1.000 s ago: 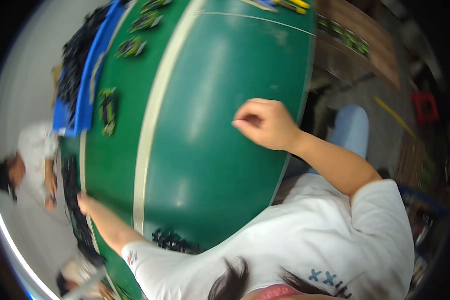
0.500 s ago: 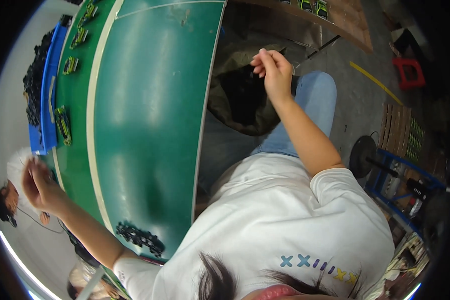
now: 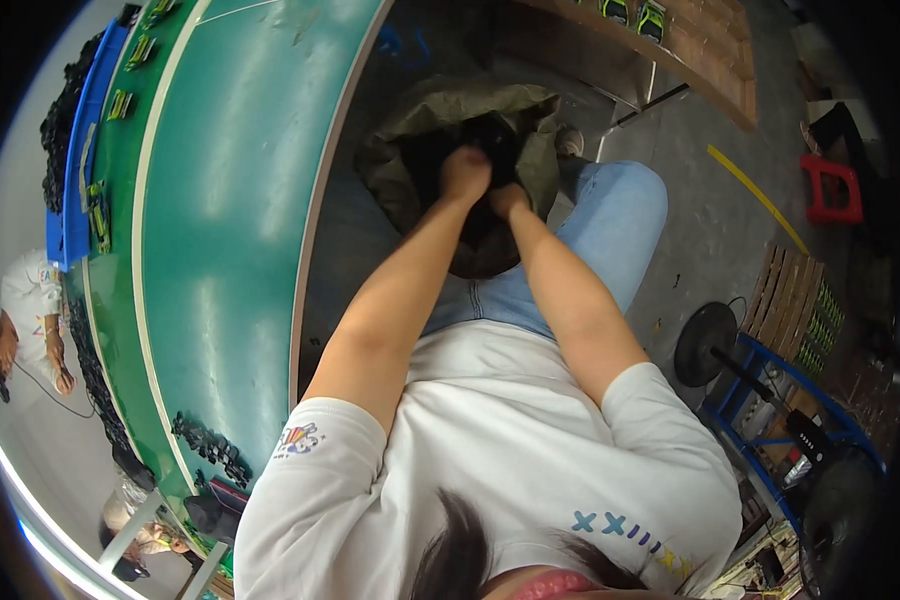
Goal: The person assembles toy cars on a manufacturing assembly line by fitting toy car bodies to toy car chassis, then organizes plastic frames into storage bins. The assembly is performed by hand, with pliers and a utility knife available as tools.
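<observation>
Both my hands reach down into an olive-green sack (image 3: 435, 112) that stands open between my knees, beside the table. Inside lie dark black things (image 3: 492, 138), too dim to make out singly. My left hand (image 3: 466, 174) is over the middle of the opening, its back toward me and its fingers smeared by motion. Close by on its right, my right hand (image 3: 511, 200) dips in lower, with its fingers hidden in the dark. Whether either hand grips anything does not show.
To my left runs a green table (image 3: 230, 220), with a cluster of black parts (image 3: 212, 448) at its near end. Past it are a blue tray (image 3: 78, 190), green-and-black pieces (image 3: 120, 104) and a co-worker (image 3: 32, 310). A wooden shelf (image 3: 710, 60) and red stool (image 3: 832, 190) stand right.
My left hand has come from the far left, across the table, into the sack. My right hand has lowered from above the sack into it. The view has shifted rightward.
</observation>
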